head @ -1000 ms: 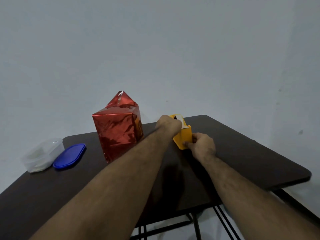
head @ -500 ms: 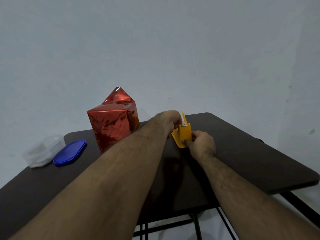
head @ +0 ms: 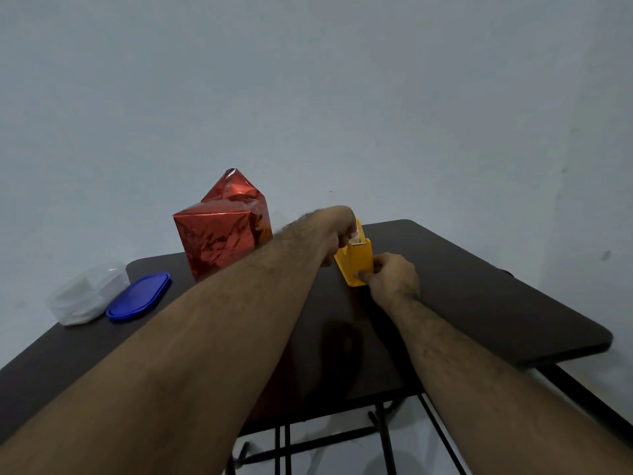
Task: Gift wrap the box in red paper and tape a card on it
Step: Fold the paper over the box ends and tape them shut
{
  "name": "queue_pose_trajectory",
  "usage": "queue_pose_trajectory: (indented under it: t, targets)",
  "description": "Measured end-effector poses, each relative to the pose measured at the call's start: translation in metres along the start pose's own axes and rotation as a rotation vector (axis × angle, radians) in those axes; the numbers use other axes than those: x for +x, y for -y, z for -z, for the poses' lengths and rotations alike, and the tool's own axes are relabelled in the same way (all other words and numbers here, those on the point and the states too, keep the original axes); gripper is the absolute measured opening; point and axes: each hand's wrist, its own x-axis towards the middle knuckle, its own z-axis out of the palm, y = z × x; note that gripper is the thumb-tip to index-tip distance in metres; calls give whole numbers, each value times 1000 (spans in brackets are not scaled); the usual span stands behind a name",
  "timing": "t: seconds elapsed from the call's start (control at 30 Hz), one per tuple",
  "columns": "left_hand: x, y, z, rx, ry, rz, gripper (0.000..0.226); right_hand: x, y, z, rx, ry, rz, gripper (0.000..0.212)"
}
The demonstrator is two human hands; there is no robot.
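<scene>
A dark table (head: 479, 303) carries everything. The red-wrapped box (head: 215, 241) stands upright near the far edge. A clear container (head: 85, 296) and blue lid (head: 138, 296) sit at the left edge. The right hand (head: 394, 279) grips the yellow tape dispenser (head: 356, 265); the left hand (head: 337, 231), fingers curled, pinches its tape (head: 356, 237).

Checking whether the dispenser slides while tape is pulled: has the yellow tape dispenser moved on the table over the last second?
No. The yellow tape dispenser keeps its place beside the red wrapped box; the right hand steadies its base, and only the camera shifted.
</scene>
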Motion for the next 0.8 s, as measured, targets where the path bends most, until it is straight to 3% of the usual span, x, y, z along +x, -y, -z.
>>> queue_pose_trajectory:
  t: [0.23, 0.43, 0.53, 0.6, 0.67, 0.8]
  targets:
    - [8, 24, -10, -54, 39, 82, 26, 1, -3, -1, 50, -9, -11, 48]
    - [16, 39, -22, -195, -4, 38, 22, 8, -11, -3, 74, -12, -9, 38]
    - [21, 46, -28, -129, 1, 14, 11, 13, -16, -7, 131, -13, -20, 34]
    - [24, 57, -33, -60, -28, 2, 20, 16, -19, -9, 190, -21, -20, 30]
    - [26, 66, -36, -121, -74, -19, 36, 17, -20, -10, 226, -20, -12, 31]
    - [18, 52, -36, -277, -107, -146, 42, 19, -19, -11, 264, -80, -33, 32]
